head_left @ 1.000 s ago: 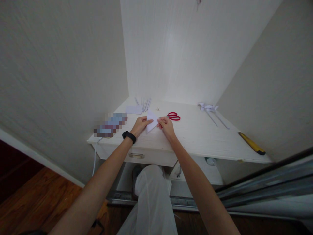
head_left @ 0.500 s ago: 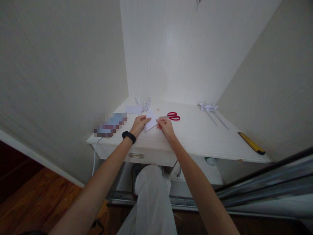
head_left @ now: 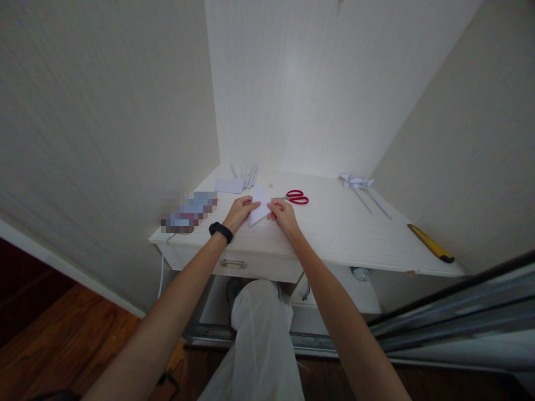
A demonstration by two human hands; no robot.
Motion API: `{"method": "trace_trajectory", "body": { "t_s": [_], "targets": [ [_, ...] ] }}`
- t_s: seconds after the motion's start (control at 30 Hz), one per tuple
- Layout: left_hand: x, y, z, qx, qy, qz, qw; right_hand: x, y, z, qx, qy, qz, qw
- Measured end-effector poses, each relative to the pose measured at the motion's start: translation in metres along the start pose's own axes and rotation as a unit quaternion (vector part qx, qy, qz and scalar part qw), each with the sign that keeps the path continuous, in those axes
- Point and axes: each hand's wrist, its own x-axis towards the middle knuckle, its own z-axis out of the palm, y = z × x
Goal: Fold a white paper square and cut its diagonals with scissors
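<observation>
A small white piece of folded paper [head_left: 259, 213] is held just above the white desk. My left hand [head_left: 241, 211] grips its left side, thumb on top, with a black band around the wrist. At the paper's right corner, my right hand [head_left: 282, 214] pinches it between thumb and fingers. Red-handled scissors [head_left: 296, 196] lie just behind my right hand, blades pointing left. Beyond my left hand rest a flat white sheet [head_left: 229, 185] and several thin white paper sticks [head_left: 251, 176].
Folded paper pinwheels [head_left: 356, 182] on sticks lie at the back right. A yellow utility knife [head_left: 430, 243] sits near the right edge. To the left is a blurred-out device [head_left: 190, 212] with a white cable [head_left: 162, 264]. Walls enclose the desk [head_left: 330, 234] on three sides.
The paper has turned slightly in my fingers and now looks narrower, more like a triangle. Both hands keep their hold in nearly the same place.
</observation>
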Motion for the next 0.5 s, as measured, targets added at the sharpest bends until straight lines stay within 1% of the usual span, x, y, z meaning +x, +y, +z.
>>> {"method": "trace_trajectory", "body": {
  "t_s": [0.2,0.33,0.5],
  "targets": [
    [0.0029,0.0014,-0.0005,-0.013,0.070,0.020,0.997,0.0002,0.0017,0.0006,0.005,-0.007,0.003,1.000],
    [0.0062,-0.0016,-0.0021,-0.009,0.080,0.030,0.996,0.0003,0.0020,0.0012,0.000,-0.009,0.000,1.000],
    [0.0057,-0.0021,-0.0024,-0.010,0.082,0.021,0.996,-0.0005,0.0021,0.0013,-0.013,-0.014,-0.001,1.000]
  ]
}}
